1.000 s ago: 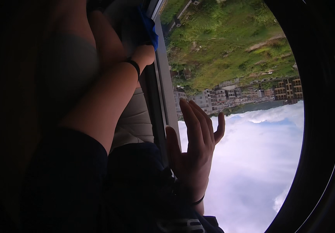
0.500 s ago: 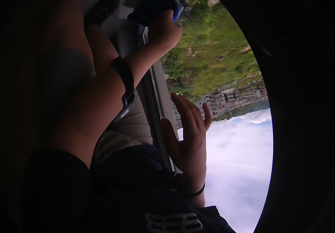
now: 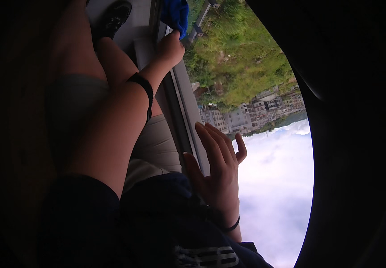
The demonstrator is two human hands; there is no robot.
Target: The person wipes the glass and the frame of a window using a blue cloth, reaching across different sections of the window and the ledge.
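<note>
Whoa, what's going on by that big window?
A person in shorts is by the window. Their left hand holds a blue cloth near the window's edge. Their right hand holds nothing, fingers spread in front of the view outside; I can't tell whether it touches the glass. Outside are greenery, buildings and cloudy sky.

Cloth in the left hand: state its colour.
The cloth is blue, seen best in the head view.

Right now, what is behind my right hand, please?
Behind the right hand, I see part of the grey window frame, distant buildings and cloudy sky. What the hand directly covers cannot be seen.
</note>
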